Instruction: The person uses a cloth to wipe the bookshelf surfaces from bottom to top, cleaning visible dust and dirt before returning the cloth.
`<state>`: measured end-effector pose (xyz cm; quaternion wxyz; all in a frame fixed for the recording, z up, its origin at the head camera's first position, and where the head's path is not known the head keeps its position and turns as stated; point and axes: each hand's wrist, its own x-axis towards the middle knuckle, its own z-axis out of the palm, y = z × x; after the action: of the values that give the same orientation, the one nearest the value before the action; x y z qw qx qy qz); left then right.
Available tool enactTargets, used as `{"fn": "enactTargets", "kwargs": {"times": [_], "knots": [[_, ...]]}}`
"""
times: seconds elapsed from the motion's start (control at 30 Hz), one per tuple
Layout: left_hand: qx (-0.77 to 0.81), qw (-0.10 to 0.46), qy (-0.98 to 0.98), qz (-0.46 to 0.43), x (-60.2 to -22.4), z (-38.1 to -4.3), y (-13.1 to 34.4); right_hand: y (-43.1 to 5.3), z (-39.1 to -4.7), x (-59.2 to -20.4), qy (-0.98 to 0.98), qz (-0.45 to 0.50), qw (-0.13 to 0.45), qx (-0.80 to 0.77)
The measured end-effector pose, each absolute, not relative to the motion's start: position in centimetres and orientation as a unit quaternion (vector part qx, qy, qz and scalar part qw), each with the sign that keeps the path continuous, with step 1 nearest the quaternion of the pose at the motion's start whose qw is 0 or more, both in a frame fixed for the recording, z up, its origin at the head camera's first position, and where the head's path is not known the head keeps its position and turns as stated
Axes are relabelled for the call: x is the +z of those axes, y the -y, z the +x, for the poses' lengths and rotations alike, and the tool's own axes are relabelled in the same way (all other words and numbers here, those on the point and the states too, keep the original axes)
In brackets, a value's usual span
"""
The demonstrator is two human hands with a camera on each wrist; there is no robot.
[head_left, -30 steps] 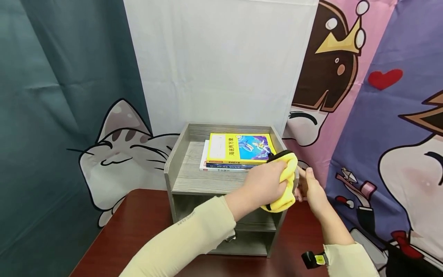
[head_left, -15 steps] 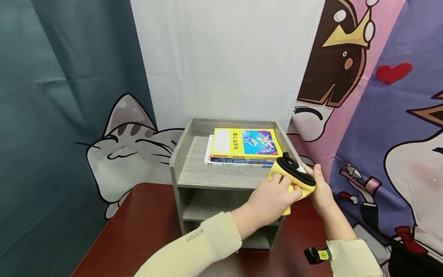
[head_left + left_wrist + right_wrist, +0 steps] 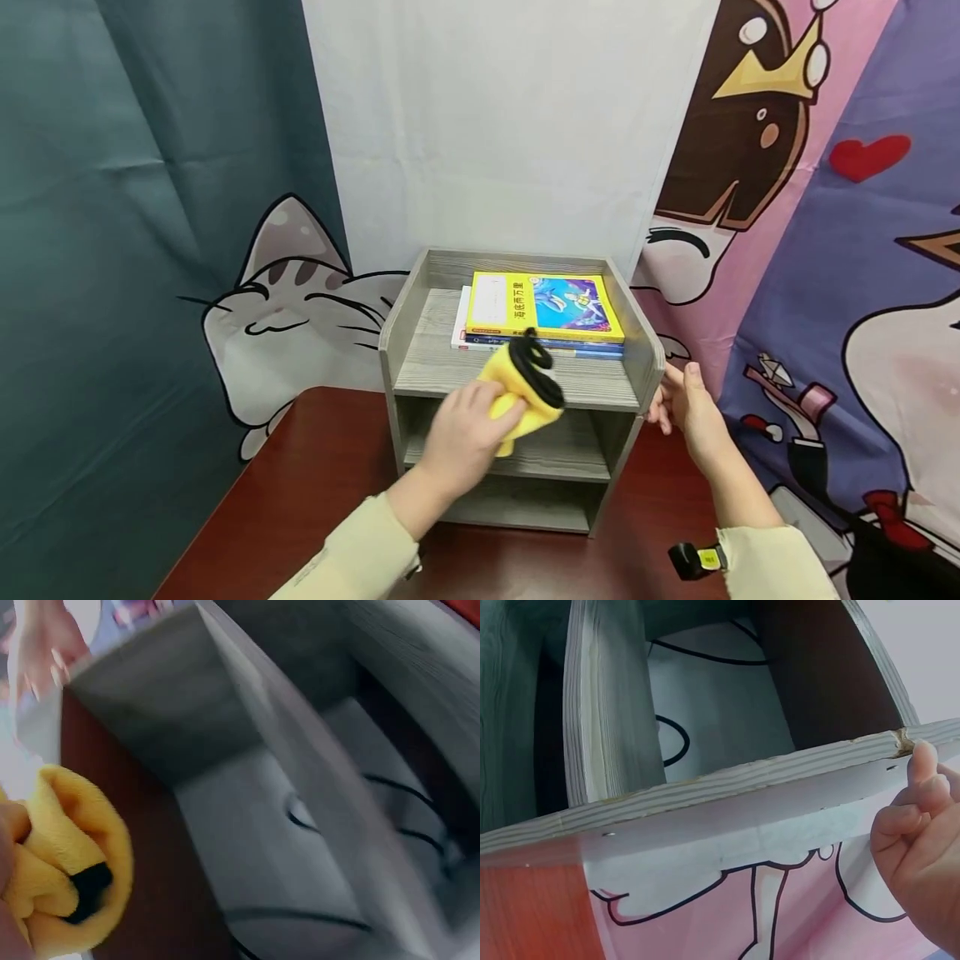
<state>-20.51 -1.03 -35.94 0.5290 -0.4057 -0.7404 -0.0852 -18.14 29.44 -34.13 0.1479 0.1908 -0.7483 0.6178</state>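
Note:
In the head view my left hand grips a bunched yellow cloth with black edging, in front of the small grey wood-grain shelf unit. The left wrist view shows the folded cloth close up beside the shelf's openings. My right hand is at the unit's outer right side, thumb up. In the right wrist view the fingertips of that hand lie against the side panel's edge, by a chipped spot, with the fingers loosely bent. A yellow-covered book tops a short stack on the upper shelf.
The unit stands on a dark red table before a white curtain. Cartoon-printed cloths hang on both sides. Black cord-like lines show inside the shelf in the wrist views. A black wrist device sits at my right sleeve.
My left hand has carried the yellow cloth from the unit's right side panel leftward to its front middle. The right hand stays at the right side. The head view has shifted slightly.

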Motion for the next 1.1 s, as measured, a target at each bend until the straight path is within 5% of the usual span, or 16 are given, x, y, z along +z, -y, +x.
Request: {"fn": "enactTargets", "kwargs": {"times": [0.37,0.83,1.1], "knots": [[-0.212,0.595,0.712,-0.308,-40.1,-21.6,9.2,-29.6,-17.9,-34.5,0.731,0.183,0.17,0.635],[-0.231,0.474,0.808,-0.262,-50.9,-20.5,11.1,-28.9,-18.0,-34.7,0.718,0.173,0.179,0.65],[-0.272,0.468,0.807,-0.234,-52.4,-19.9,7.2,-28.4,-18.5,-34.9,0.69,0.183,0.18,0.677]]}}
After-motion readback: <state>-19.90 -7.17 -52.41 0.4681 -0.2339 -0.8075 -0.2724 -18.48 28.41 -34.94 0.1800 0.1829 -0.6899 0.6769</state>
